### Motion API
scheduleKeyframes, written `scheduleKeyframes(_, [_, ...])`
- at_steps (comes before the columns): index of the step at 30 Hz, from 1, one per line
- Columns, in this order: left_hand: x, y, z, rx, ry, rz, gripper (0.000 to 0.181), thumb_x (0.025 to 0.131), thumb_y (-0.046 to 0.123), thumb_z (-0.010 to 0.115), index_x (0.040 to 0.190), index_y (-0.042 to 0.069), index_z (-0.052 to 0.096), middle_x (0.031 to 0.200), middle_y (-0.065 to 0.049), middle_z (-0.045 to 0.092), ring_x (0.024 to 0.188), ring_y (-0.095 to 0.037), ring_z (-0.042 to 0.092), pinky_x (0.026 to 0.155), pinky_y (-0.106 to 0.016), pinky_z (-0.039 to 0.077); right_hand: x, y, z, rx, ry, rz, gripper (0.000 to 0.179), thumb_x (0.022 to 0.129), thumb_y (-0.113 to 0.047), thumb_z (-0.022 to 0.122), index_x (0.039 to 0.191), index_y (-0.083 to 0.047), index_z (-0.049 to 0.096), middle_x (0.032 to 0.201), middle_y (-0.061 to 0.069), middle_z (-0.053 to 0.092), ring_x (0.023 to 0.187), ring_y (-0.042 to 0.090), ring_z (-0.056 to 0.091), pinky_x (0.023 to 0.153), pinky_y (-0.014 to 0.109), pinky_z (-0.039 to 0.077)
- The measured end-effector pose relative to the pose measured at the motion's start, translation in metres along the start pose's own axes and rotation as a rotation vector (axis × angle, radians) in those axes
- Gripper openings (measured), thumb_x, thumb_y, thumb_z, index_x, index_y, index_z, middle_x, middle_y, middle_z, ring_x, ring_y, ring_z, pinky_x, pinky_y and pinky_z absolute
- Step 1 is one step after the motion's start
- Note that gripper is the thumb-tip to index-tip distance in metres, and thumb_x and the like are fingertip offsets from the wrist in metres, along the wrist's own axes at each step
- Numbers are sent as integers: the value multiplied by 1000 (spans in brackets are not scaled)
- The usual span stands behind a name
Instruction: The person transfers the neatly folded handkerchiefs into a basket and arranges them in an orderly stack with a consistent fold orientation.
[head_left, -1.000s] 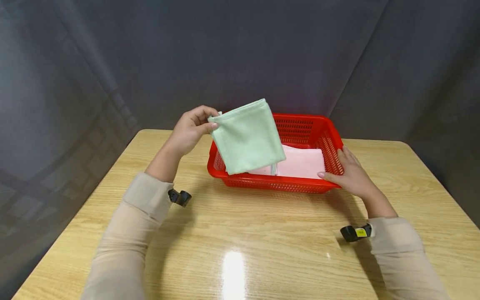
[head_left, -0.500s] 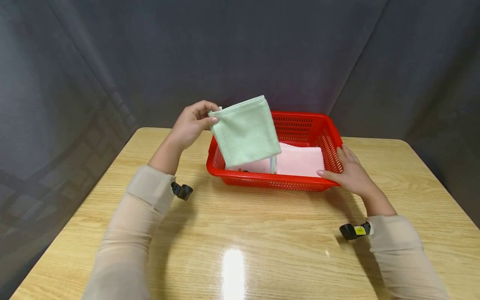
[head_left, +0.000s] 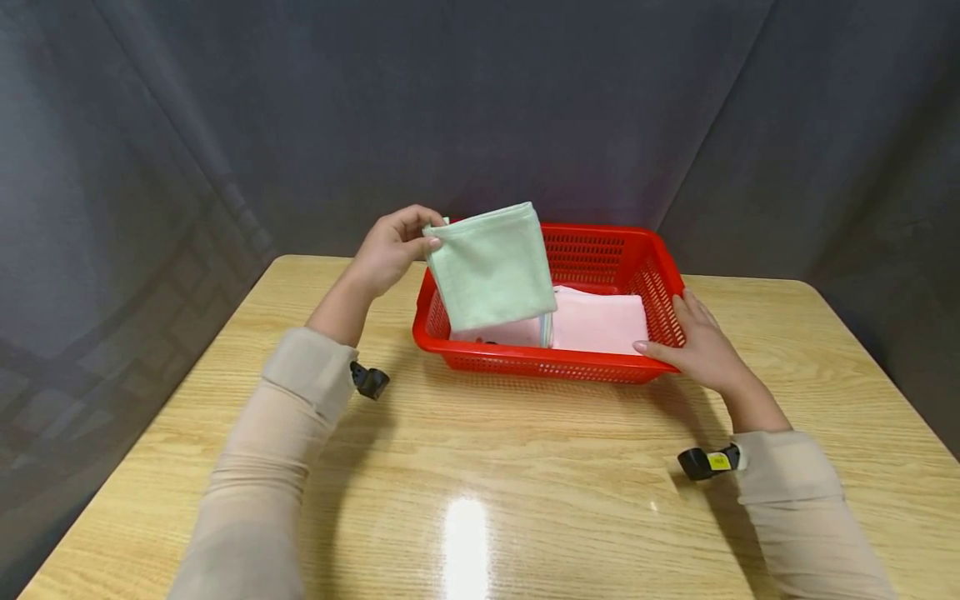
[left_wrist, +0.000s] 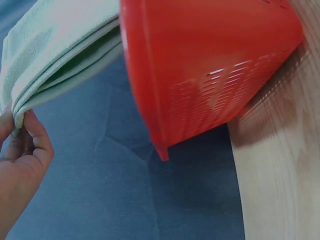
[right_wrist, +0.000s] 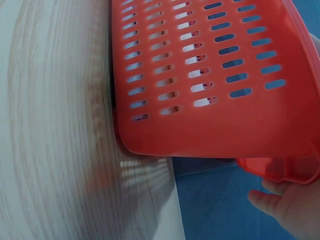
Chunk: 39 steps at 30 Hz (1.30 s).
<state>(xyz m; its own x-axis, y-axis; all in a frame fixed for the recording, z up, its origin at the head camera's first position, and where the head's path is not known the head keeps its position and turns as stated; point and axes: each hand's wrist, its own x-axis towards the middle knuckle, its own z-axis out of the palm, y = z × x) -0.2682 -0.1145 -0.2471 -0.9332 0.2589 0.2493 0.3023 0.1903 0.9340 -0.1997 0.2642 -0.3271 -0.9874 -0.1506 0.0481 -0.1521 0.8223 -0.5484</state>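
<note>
My left hand [head_left: 393, 250] pinches one corner of a folded pale green cloth [head_left: 495, 271] between thumb and fingers. The cloth hangs tilted over the left half of a red plastic basket [head_left: 555, 357]. In the left wrist view its folded layers [left_wrist: 65, 65] fan apart slightly above the pinch. Inside the basket on the right lies a folded pink cloth [head_left: 600, 323]; another pinkish cloth [head_left: 517, 333] with small dark and red marks shows below the green one, partly hidden by it. My right hand [head_left: 701, 346] grips the basket's right end, thumb over the front rim, fingers along the outer side.
The basket stands toward the back of a light wooden table [head_left: 540, 483]. A dark grey curtain [head_left: 480, 108] hangs close behind it and along both sides. Each sleeve cuff carries a small black camera [head_left: 370, 382].
The green cloth first rises a little, then dips slightly, shifting a bit with my left hand and uncovering more of the cloth beneath. My right hand keeps its place on the basket.
</note>
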Motion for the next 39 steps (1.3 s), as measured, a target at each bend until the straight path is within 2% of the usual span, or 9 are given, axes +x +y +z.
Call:
scheduleKeyframes(4, [0, -3, 1, 46, -3, -4, 14, 82, -2, 54, 95, 1, 56, 86, -7, 54, 74, -18, 49, 69, -30, 43, 0, 0, 0, -1, 5, -3, 98, 75, -46, 59, 133, 10, 4, 139, 25, -6, 125, 40, -6, 87, 65, 11])
scheduleKeyframes(10, [-1, -5, 2, 185, -43, 10, 16, 83, 4, 55, 99, 3, 56, 79, -7, 51, 72, -23, 45, 63, -27, 39, 1, -1, 1, 2, 14, -6, 99, 74, -46, 60, 133, 9, 3, 139, 25, -6, 125, 41, -5, 87, 66, 11])
scheduleKeyframes(14, [-2, -7, 4, 242, -56, 14, 17, 83, 4, 56, 99, 3, 56, 78, -7, 50, 71, -22, 43, 62, -26, 37, 1, -1, 1, 2, 17, -10, 99, 74, -45, 61, 133, 10, 4, 139, 25, -5, 125, 41, -5, 87, 65, 10])
scheduleKeyframes(19, [-4, -11, 6, 239, -61, 14, 16, 83, 2, 55, 99, 3, 56, 82, -7, 51, 71, -18, 41, 63, -26, 36, 1, -1, 1, 3, 16, -16, 98, 74, -45, 60, 133, 10, 4, 139, 25, -6, 125, 40, -6, 88, 65, 10])
scheduleKeyframes(26, [-4, -18, 11, 213, -85, -6, 16, 82, 0, 55, 98, 2, 56, 88, -11, 52, 74, -18, 43, 68, -34, 40, 1, 0, 2, -3, 16, -17, 98, 75, -45, 60, 133, 10, 4, 139, 25, -6, 125, 40, -5, 88, 65, 11])
scheduleKeyframes(33, [-6, -23, 15, 260, -120, -2, 17, 82, 1, 56, 99, 3, 57, 89, -10, 54, 73, -17, 43, 62, -24, 38, 0, 1, 2, -2, 18, -12, 98, 74, -45, 60, 133, 10, 5, 140, 25, -5, 126, 39, -4, 87, 65, 13])
scheduleKeyframes(39, [-7, -26, 17, 280, -153, 26, 16, 82, 1, 56, 98, 1, 57, 95, -8, 55, 75, -18, 44, 64, -24, 39, 0, 2, 2, -1, 20, -15, 98, 75, -45, 60, 133, 10, 4, 140, 24, -6, 126, 39, -5, 88, 65, 12])
